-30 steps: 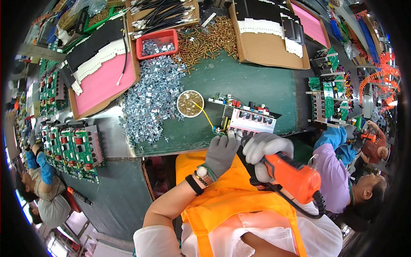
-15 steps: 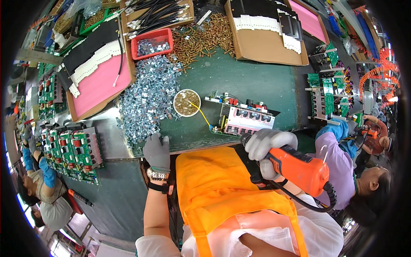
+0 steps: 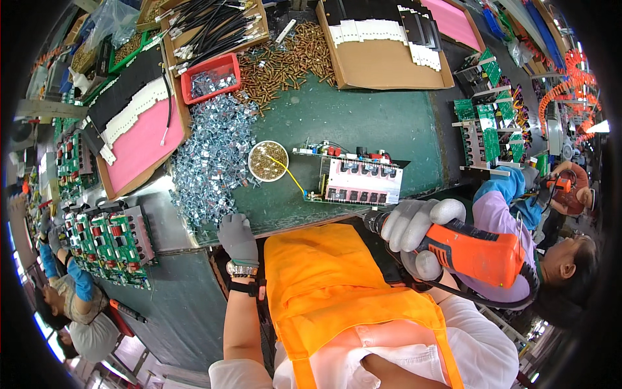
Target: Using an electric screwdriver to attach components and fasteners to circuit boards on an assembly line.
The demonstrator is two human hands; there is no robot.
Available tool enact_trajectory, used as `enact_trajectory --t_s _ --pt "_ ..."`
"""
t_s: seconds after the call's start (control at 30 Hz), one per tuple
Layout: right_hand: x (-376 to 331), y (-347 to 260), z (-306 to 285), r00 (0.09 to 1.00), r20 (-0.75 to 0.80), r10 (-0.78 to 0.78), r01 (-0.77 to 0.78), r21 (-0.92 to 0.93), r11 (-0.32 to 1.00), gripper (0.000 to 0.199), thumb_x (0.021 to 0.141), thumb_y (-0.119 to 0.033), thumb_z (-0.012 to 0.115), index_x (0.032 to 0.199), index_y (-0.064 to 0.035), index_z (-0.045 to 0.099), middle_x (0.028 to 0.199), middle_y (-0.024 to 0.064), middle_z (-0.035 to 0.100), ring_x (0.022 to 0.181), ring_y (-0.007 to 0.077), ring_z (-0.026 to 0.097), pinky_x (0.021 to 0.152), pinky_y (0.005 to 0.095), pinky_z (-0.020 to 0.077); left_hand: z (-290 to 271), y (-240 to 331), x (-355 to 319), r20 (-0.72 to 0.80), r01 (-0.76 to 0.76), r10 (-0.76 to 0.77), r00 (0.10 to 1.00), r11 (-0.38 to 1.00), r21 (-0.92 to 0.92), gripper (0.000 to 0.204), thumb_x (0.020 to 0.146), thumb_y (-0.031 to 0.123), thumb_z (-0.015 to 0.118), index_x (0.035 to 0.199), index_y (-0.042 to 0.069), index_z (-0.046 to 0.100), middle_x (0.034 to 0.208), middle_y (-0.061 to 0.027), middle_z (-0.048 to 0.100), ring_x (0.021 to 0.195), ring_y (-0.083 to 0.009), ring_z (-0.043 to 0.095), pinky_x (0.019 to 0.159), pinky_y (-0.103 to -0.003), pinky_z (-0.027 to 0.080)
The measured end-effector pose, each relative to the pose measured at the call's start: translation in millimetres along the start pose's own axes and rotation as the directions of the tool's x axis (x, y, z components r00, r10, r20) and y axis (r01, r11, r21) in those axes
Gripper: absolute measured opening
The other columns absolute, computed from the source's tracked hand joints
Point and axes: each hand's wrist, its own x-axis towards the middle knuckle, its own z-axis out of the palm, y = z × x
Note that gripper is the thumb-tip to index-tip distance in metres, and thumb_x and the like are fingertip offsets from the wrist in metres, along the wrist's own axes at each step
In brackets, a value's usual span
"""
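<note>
My right hand [image 3: 418, 233], in a pale grey glove, is wrapped round an orange and black power screwdriver [image 3: 476, 253]. Its dark chuck points left, just off the near table edge. At the near end of a heap of small silvery metal clips [image 3: 210, 155], my left hand [image 3: 238, 236] rests in a darker grey glove. Its fingers are bent and pressed together; whatever they pinch is hidden. Beyond my right hand lies a circuit board with a pale heatsink plate [image 3: 364, 181]. A yellow wire runs from it to a round white tub [image 3: 268, 161] of small brass-coloured parts.
A red bin [image 3: 210, 79] of clips and a heap of brass-coloured screws [image 3: 285, 65] lie toward the back. Cardboard trays [image 3: 389, 68] hold black-and-white sheets. Finished-looking boards [image 3: 110, 240] stand at left, others [image 3: 489, 126] at right. A co-worker [image 3: 512, 220] sits close on my right.
The whole view has swung slightly, shifting the table things left. My right hand has moved a little to the right with the screwdriver. My left hand stays at the clip heap.
</note>
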Motion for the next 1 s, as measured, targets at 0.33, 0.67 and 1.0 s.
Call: enact_trajectory --t_s 0.33,0.67,1.0 --pt "-12.0 -10.2 -3.1 0.997 -0.083 0.007 -0.008 -0.019 1.0 0.048 0.087 -0.014 0.073 0.125 -0.0082 0.044 0.076 0.0068 0.063 0.062 0.023 0.061 0.062 0.0406 0.0501 1.1 -1.3 3.7 -0.052 0.009 -0.017 0.998 0.988 -0.153 0.01 0.082 0.006 0.067 0.091 0.007 0.063 0.097 -0.0135 0.062 0.088 -0.0361 0.062 0.074 -0.045 0.05" --pt "-10.7 -7.4 2.7 0.997 -0.075 -0.02 0.02 -0.002 1.0 0.047 0.088 -0.017 0.073 0.123 -0.0072 0.044 0.074 0.0064 0.062 0.06 0.0222 0.061 0.06 0.0389 0.0509 3.7 -2.4 4.0 -0.079 -0.039 0.041 0.996 0.999 0.037 0.017 0.08 0.006 0.069 0.096 0.008 0.062 0.097 -0.0117 0.061 0.092 -0.0344 0.06 0.077 -0.047 0.048" --pt "-7.8 -8.8 8.7 0.994 -0.103 -0.036 0.036 -0.002 0.999 0.047 0.089 -0.022 0.074 0.123 -0.0075 0.043 0.075 0.006 0.062 0.058 0.021 0.059 0.057 0.0366 0.0491 3.5 0.2 -1.4 -0.043 -0.004 0.003 0.999 1.0 -0.027 0.019 0.08 0.006 0.068 0.097 0.008 0.063 0.098 -0.0107 0.061 0.092 -0.0338 0.059 0.078 -0.046 0.047"
